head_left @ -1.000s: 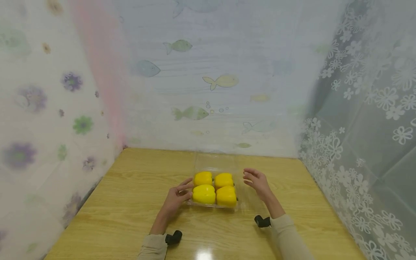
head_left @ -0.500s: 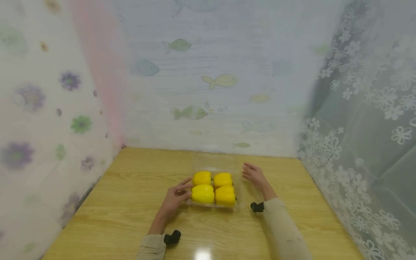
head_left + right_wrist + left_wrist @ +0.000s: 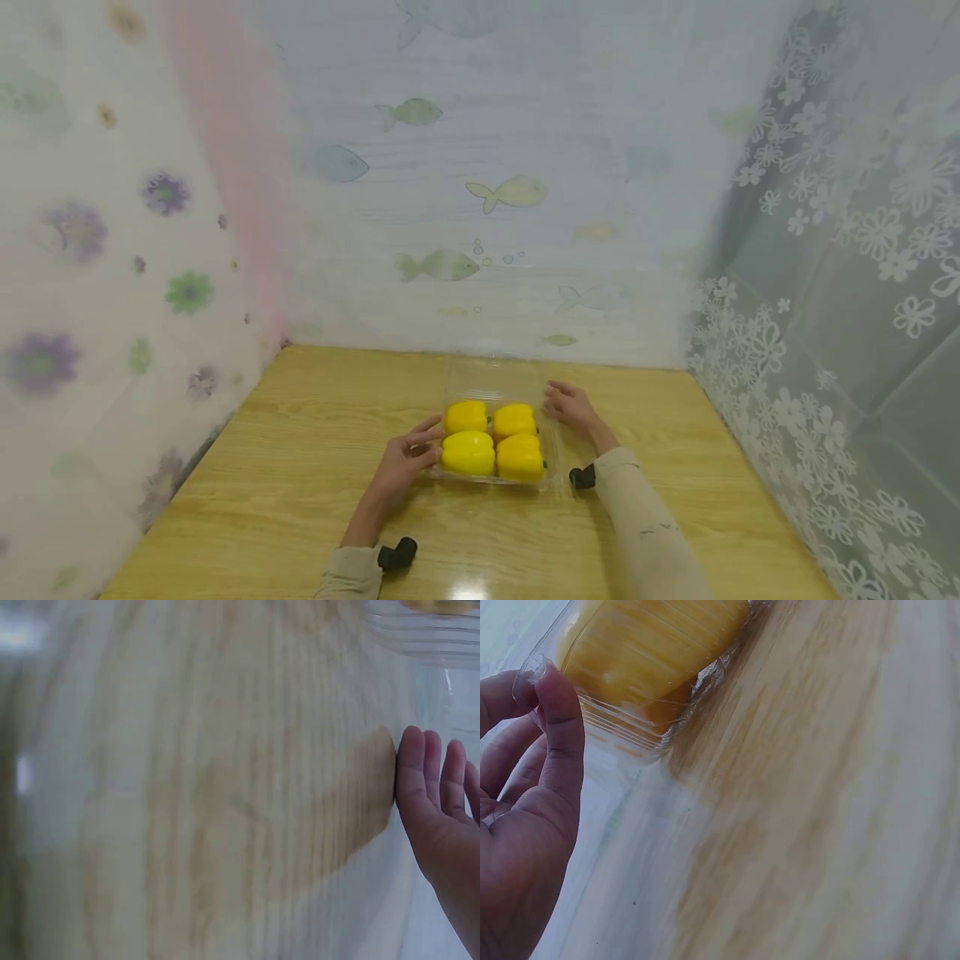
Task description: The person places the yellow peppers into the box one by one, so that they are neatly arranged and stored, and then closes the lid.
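Several yellow bell peppers [image 3: 468,454] sit in two rows inside a clear plastic clamshell container [image 3: 486,479]. Its transparent lid [image 3: 495,379] is folded back toward the wall. My left hand [image 3: 397,465] is at the container's left side. In the left wrist view, thumb and forefinger of the left hand [image 3: 536,780] pinch a corner of the clear rim, close by a pepper [image 3: 645,649]. My right hand [image 3: 573,408] is beside the right edge near the lid's hinge. Its fingers look extended in the right wrist view, where the hand [image 3: 442,802] holds nothing and appears apart from the plastic.
The container stands on a wood-grain table [image 3: 322,400], toward its back edge. A fish-patterned sheet [image 3: 487,225] hangs behind, with flowered sheets on both sides. A black camera mount [image 3: 397,553] sticks out from each wrist.
My right hand has moved left and closer to the container and lid, its fingers straightening somewhat. The left hand stays at the left rim, and the peppers have not moved.
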`<control>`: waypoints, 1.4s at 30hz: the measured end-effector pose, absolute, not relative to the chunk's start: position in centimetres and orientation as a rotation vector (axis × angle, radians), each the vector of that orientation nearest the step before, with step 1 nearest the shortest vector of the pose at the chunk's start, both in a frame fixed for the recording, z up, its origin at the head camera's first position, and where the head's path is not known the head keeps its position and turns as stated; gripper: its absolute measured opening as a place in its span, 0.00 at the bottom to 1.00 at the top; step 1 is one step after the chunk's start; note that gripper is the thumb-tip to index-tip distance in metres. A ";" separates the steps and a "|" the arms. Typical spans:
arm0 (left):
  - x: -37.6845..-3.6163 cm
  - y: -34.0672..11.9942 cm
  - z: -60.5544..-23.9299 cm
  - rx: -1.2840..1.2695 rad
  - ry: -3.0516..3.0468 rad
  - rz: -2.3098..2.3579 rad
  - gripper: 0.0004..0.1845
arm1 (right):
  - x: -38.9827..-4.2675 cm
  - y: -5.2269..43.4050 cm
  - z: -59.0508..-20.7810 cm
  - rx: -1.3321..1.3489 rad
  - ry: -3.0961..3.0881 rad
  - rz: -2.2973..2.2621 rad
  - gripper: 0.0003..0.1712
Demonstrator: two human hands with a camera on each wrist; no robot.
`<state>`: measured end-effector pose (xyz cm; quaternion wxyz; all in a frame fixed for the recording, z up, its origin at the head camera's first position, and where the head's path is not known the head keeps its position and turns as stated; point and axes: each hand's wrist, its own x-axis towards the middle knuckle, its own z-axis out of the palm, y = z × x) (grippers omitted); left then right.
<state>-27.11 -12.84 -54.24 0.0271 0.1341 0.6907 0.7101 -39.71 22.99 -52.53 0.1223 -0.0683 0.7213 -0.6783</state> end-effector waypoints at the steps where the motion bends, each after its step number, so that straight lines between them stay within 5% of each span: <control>1: -27.1 -12.8 -54.3 0.414 2.135 2.194 0.20 | -39.8 23.0 -52.6 -0.207 2.107 -1.968 0.33; 33: -27.0 -12.5 -54.4 0.420 2.174 2.165 0.21 | -41.1 23.0 -49.9 -0.402 2.322 -1.987 0.35; 42: -26.9 -12.7 -54.3 0.376 2.221 2.144 0.20 | -41.3 21.9 -48.2 -0.256 2.297 -2.140 0.31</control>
